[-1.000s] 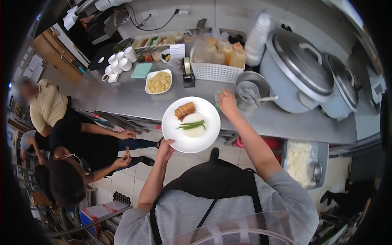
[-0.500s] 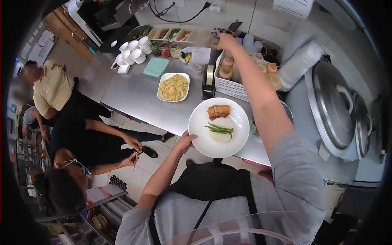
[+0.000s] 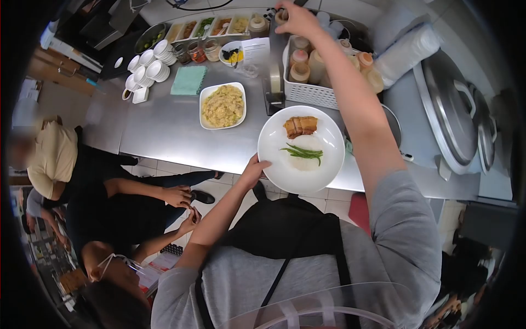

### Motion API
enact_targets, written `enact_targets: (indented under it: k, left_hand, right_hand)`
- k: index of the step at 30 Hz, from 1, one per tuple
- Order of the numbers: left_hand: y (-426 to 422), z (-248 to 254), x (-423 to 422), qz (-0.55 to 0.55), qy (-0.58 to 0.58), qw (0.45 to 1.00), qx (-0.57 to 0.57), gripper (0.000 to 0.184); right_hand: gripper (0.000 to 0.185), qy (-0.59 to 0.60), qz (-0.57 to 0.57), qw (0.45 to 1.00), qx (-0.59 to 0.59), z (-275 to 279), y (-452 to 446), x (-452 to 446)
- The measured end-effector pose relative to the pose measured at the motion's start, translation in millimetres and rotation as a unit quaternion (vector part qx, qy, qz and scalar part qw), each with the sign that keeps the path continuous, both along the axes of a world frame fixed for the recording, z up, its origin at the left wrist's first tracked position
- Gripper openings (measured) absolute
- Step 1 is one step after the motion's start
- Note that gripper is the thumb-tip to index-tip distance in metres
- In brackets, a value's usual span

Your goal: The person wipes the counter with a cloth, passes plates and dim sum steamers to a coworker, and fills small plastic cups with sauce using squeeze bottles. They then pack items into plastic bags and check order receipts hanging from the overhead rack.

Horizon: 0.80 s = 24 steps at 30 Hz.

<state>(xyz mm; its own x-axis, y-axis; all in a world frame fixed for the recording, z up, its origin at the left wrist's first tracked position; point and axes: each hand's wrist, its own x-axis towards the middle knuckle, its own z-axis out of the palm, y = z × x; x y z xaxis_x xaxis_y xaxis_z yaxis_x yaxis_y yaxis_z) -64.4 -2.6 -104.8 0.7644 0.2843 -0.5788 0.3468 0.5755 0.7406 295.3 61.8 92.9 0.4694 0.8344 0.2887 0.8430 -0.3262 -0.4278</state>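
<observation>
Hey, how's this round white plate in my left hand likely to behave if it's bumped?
The plate might tip, since your left hand grips only its edge. It seems rigid, keeping its shape under that hold. The meat may slide on the glossy surface.

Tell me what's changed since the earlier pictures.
The right hand has moved forward, from beside the metal pot to the far side of the white basket; whether it grips anything is unclear. The left hand still holds the white plate. The square bowl hasn't moved.
</observation>
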Motion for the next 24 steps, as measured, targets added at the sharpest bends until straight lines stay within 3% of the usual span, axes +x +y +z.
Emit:
enact_targets:
  k: [2,4,5,6,7,8,9,11,14,15,18,20,21,23,24]
  left_hand:
    - [2.3,-2.2,0.7,-0.009,-0.012,1.000,-0.007,0.044]
    - [2.9,-0.4,1.3,-0.013,-0.006,1.000,-0.018,0.044]
    - [2.0,0.4,1.0,-0.020,-0.005,1.000,-0.023,0.044]
    - [2.0,2.7,1.9,-0.016,-0.014,0.999,-0.031,0.044]
    - [4.2,4.5,1.4,-0.011,-0.020,0.999,-0.039,0.044]
    - [5.7,2.9,1.8,-0.021,-0.011,0.999,-0.037,0.044]
    - [6.1,3.8,1.8,-0.028,-0.011,0.999,-0.040,0.044]
    - [5.1,8.5,2.4,-0.028,-0.024,0.998,-0.044,0.044]
    - [6.9,16.3,1.0,-0.044,-0.039,0.996,-0.068,0.046]
    - [7.6,17.6,1.2,-0.047,-0.044,0.995,-0.082,0.048]
    - [17.3,27.0,-0.9,-0.094,-0.036,0.989,-0.104,0.051]
    - [22.2,39.8,-4.8,-0.104,-0.026,0.990,-0.093,0.047]
    - [28.3,43.0,-9.0,-0.105,-0.021,0.990,-0.095,0.047]
    - [42.9,42.3,-18.1,-0.087,-0.034,0.994,-0.063,0.043]
    - [46.6,46.4,-22.4,-0.064,-0.028,0.996,-0.057,0.040]
  right_hand:
    - [0.059,-0.021,-0.008,0.999,0.047,57.2,-36.5,-24.3]
    - [0.086,0.213,0.030,0.974,0.073,120.9,-86.1,-66.0]
    - [0.086,0.214,0.023,0.974,0.070,116.4,-94.8,-75.8]
    - [0.082,0.217,0.078,0.936,0.267,107.1,-99.9,-85.6]
    - [0.079,0.210,0.129,0.857,0.454,96.1,-104.5,-92.8]
    - [0.078,0.197,0.102,0.864,0.451,83.3,-112.5,-99.1]
    - [0.071,0.273,0.036,0.867,0.415,78.5,-127.1,-116.5]
    - [0.063,0.262,0.036,0.881,0.391,44.2,-147.3,-127.6]
    - [0.070,0.341,0.015,0.890,0.304,19.9,-192.5,-158.6]
    - [0.070,0.329,0.009,0.922,0.203,19.8,-211.2,-165.3]
    - [0.070,0.178,-0.008,0.983,0.054,-20.5,-252.1,-175.1]
    - [0.070,0.165,-0.058,0.980,-0.091,-39.5,-272.6,-185.6]
    - [0.070,0.171,-0.058,0.979,-0.093,-48.9,-280.1,-189.4]
    - [0.067,0.041,-0.063,0.977,-0.200,-67.0,-292.1,-196.2]
    - [0.067,0.041,-0.062,0.977,-0.201,-70.2,-295.2,-198.4]
